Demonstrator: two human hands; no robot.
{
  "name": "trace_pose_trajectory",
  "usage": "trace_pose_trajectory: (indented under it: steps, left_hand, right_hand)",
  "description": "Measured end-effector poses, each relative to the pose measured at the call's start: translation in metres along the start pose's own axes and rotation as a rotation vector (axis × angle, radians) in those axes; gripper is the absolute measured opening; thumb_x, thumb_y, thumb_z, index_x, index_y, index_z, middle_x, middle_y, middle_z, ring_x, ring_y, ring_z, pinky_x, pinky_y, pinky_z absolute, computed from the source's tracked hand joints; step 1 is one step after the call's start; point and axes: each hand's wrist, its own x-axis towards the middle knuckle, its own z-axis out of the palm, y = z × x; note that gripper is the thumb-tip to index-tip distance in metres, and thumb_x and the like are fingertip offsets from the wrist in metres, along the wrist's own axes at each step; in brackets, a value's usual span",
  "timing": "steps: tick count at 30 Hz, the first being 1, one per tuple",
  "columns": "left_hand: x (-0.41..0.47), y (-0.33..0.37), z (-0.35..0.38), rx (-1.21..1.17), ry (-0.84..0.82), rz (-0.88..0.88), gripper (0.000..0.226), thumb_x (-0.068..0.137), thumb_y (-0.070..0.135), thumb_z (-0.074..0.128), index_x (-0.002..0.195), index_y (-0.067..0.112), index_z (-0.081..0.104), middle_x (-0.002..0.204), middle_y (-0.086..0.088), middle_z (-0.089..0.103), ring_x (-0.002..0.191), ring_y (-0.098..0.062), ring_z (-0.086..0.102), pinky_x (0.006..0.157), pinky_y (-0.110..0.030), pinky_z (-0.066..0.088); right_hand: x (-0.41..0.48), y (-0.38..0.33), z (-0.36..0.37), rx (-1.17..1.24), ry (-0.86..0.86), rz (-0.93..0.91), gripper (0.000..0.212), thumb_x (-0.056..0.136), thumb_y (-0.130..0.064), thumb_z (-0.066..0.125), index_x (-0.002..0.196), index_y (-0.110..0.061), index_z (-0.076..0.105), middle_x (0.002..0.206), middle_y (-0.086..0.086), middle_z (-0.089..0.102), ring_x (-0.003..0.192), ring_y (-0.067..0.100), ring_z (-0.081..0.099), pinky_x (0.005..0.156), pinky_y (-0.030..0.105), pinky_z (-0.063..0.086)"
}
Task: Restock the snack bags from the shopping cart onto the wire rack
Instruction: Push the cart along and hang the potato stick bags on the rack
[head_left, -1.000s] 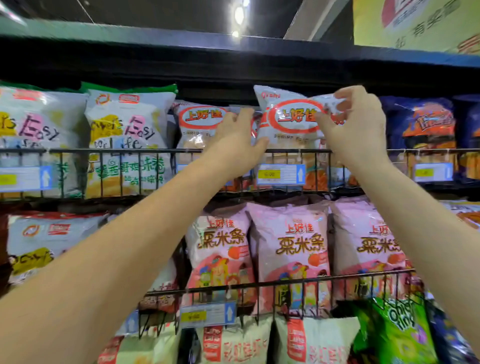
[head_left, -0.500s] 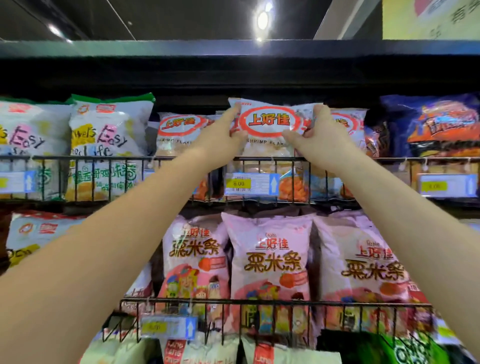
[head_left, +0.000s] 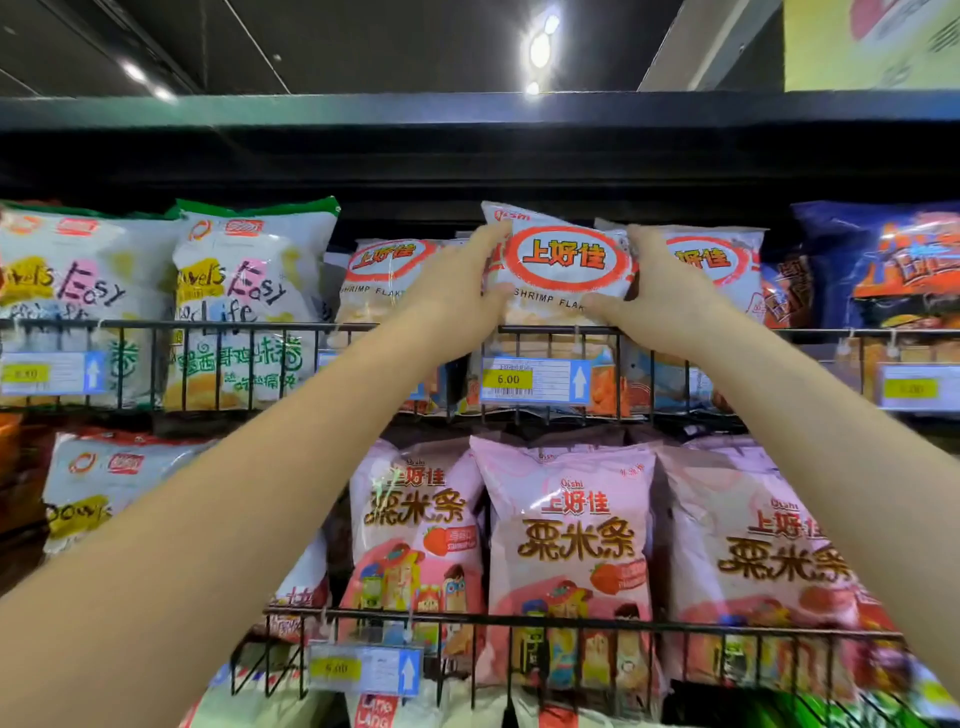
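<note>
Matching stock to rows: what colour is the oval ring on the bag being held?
Red-orange, on the white bag; head view.

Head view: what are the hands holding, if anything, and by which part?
One shrimp flakes bag, held between both hands. The left hand grips its left edge and the right hand grips its right edge.

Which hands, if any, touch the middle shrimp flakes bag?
Touching, both. Head view: left hand and right hand grip the shrimp flakes bag by its sides.
</note>
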Motion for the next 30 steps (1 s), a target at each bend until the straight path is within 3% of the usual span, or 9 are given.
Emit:
trace_pose_trajectory:
  steps: [2, 4, 7, 10, 16, 18, 20, 24, 30]
  left_hand:
    - [0.003, -0.011, -0.015, 0.131, 0.131, 0.067, 0.052, 0.102, 0.023, 0.058, 0.152, 0.029, 0.044, 0.138, -0.011, 0.053, 0.122, -0.027, 0.056, 0.098, -0.032, 0.043]
    - [0.008, -0.026, -0.033, 0.251, 0.170, 0.042, 0.050, 0.100, 0.025, 0.061, 0.149, 0.028, 0.049, 0.140, -0.014, 0.048, 0.129, -0.032, 0.050, 0.105, -0.041, 0.045]
    - [0.015, -0.041, -0.050, 0.372, 0.026, -0.168, 0.061, 0.102, 0.038, 0.058, 0.158, 0.032, 0.036, 0.153, -0.022, 0.034, 0.140, -0.042, 0.039, 0.115, -0.049, 0.038]
    - [0.020, -0.047, -0.051, 0.375, -0.122, -0.316, 0.067, 0.104, 0.054, 0.046, 0.163, 0.037, 0.019, 0.163, -0.025, 0.022, 0.146, -0.048, 0.033, 0.119, -0.051, 0.031]
    - [0.020, -0.058, -0.056, 0.333, -0.185, -0.378, 0.089, 0.093, 0.071, 0.053, 0.164, 0.039, 0.011, 0.168, -0.018, 0.022, 0.155, -0.038, 0.020, 0.125, -0.048, 0.022]
    - [0.017, -0.063, -0.052, 0.267, -0.151, -0.351, 0.091, 0.089, 0.068, 0.062, 0.163, 0.037, 0.019, 0.166, -0.020, 0.024, 0.154, -0.036, 0.021, 0.123, -0.044, 0.025]
    - [0.013, -0.068, -0.045, 0.193, -0.058, -0.326, 0.090, 0.085, 0.062, 0.072, 0.159, 0.032, 0.032, 0.159, -0.021, 0.029, 0.147, -0.036, 0.034, 0.117, -0.041, 0.034]
    - [0.010, -0.071, -0.037, 0.180, 0.089, -0.312, 0.090, 0.076, 0.057, 0.084, 0.150, 0.024, 0.045, 0.149, -0.018, 0.028, 0.126, -0.038, 0.054, 0.111, -0.046, 0.046]
    - [0.010, -0.061, -0.029, 0.369, 0.274, -0.273, 0.068, 0.081, 0.041, 0.084, 0.132, 0.014, 0.047, 0.151, -0.021, 0.026, 0.129, -0.041, 0.042, 0.086, -0.046, 0.050]
  right_hand:
    - [-0.003, -0.003, -0.002, -0.027, 0.018, 0.003, 0.088, 0.093, -0.045, 0.072, 0.160, -0.024, 0.019, 0.150, 0.011, 0.049, 0.131, 0.031, 0.053, 0.090, 0.039, 0.046]
    - [-0.004, -0.008, -0.003, -0.111, 0.099, -0.011, 0.095, 0.088, -0.051, 0.075, 0.160, -0.027, 0.018, 0.157, 0.013, 0.034, 0.137, 0.034, 0.045, 0.100, 0.046, 0.047]
    - [-0.001, -0.019, 0.001, -0.233, 0.173, -0.092, 0.100, 0.082, -0.055, 0.080, 0.160, -0.030, 0.022, 0.163, 0.010, 0.021, 0.149, 0.033, 0.030, 0.113, 0.050, 0.040]
    - [0.008, -0.030, 0.007, -0.254, 0.102, -0.169, 0.103, 0.081, -0.056, 0.080, 0.161, -0.034, 0.020, 0.168, 0.007, 0.014, 0.154, 0.031, 0.019, 0.120, 0.052, 0.032]
    - [0.023, -0.034, 0.020, -0.360, 0.033, -0.240, 0.098, 0.083, -0.051, 0.080, 0.160, -0.033, 0.022, 0.162, 0.006, 0.032, 0.150, 0.032, 0.026, 0.120, 0.060, 0.027]
    - [0.024, -0.034, 0.022, -0.316, 0.052, -0.247, 0.092, 0.084, -0.041, 0.082, 0.158, -0.032, 0.028, 0.154, 0.007, 0.041, 0.145, 0.031, 0.033, 0.117, 0.055, 0.034]
    - [0.023, -0.034, 0.025, -0.285, 0.087, -0.268, 0.090, 0.083, -0.037, 0.084, 0.157, -0.030, 0.032, 0.149, 0.007, 0.045, 0.141, 0.030, 0.037, 0.114, 0.050, 0.037]
    - [0.022, -0.033, 0.029, -0.229, 0.128, -0.311, 0.093, 0.080, -0.037, 0.086, 0.156, -0.028, 0.034, 0.147, 0.006, 0.046, 0.139, 0.028, 0.037, 0.114, 0.047, 0.036]
    - [0.024, -0.033, 0.031, -0.244, 0.184, -0.399, 0.094, 0.077, -0.037, 0.088, 0.155, -0.027, 0.037, 0.145, 0.006, 0.046, 0.137, 0.026, 0.037, 0.115, 0.045, 0.037]
